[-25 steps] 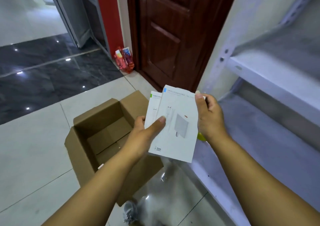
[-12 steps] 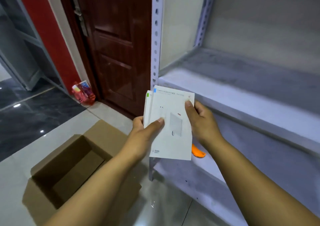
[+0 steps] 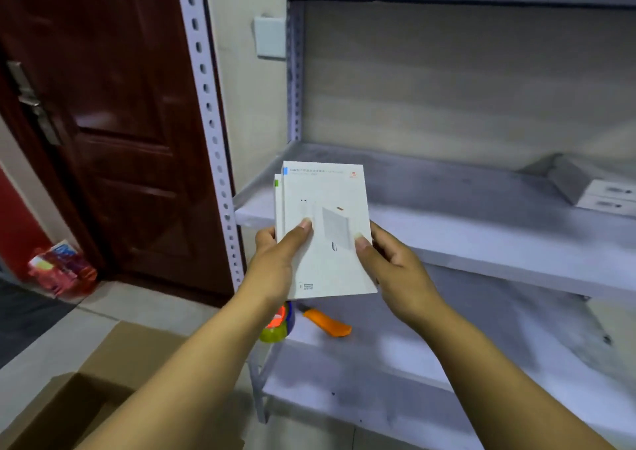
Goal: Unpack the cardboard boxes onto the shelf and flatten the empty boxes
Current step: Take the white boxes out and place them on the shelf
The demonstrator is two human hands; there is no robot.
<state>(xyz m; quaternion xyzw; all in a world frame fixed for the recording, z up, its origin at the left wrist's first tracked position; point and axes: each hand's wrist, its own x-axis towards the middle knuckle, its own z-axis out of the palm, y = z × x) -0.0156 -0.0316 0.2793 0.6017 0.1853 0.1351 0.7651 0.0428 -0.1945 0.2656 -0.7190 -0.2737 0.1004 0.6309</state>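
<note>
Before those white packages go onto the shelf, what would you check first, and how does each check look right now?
1. Grip: left hand and right hand both hold the white packages: ok.
2. Count: two packages stacked, edges offset; any more behind, cannot tell.
3. Landing spot: middle shelf bare directly ahead: ok.
4. Neighbours: white boxes lie far right, apart: ok.
5. Lower shelf: orange utility knife and tape rolls lie below the packages: ok.
6. Cardboard box emptied: cannot tell.
</note>
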